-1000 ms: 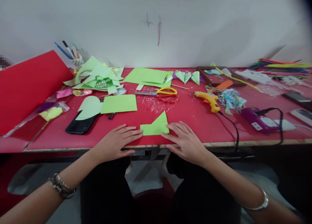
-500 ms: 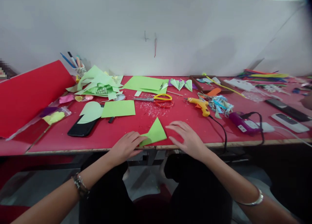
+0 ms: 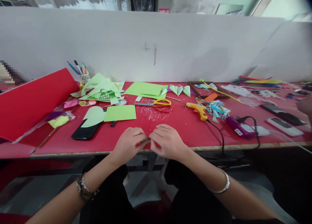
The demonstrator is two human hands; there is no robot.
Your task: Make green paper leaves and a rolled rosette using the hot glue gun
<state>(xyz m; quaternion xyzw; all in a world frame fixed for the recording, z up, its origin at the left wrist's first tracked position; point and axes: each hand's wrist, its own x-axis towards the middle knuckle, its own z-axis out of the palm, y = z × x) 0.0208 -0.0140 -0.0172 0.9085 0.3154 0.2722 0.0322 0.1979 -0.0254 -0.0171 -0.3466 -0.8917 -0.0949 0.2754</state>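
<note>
My left hand and my right hand meet at the table's front edge, fingers curled inward. Between their fingertips only a thin sliver of the green paper shows; most of it is hidden, so its folded shape cannot be made out. My left fingers pinch it, and the closed right fingers press at its other end. Beyond my hands lie yellow-handled scissors among white paper scraps. A yellow glue gun rests to the right. To the left, a green paper rectangle and a rounded pale green piece partly cover a black phone.
A heap of green offcuts and a pen cup stand at back left, beside a red board. Several paper cones lie at the back. Rightward are a purple power adapter with cables and another person's hand.
My right hand has moved left to join my left hand. The green paper, earlier spread as a pointed shape, is now gathered and mostly hidden between my fingers. The view has tilted up slightly.
</note>
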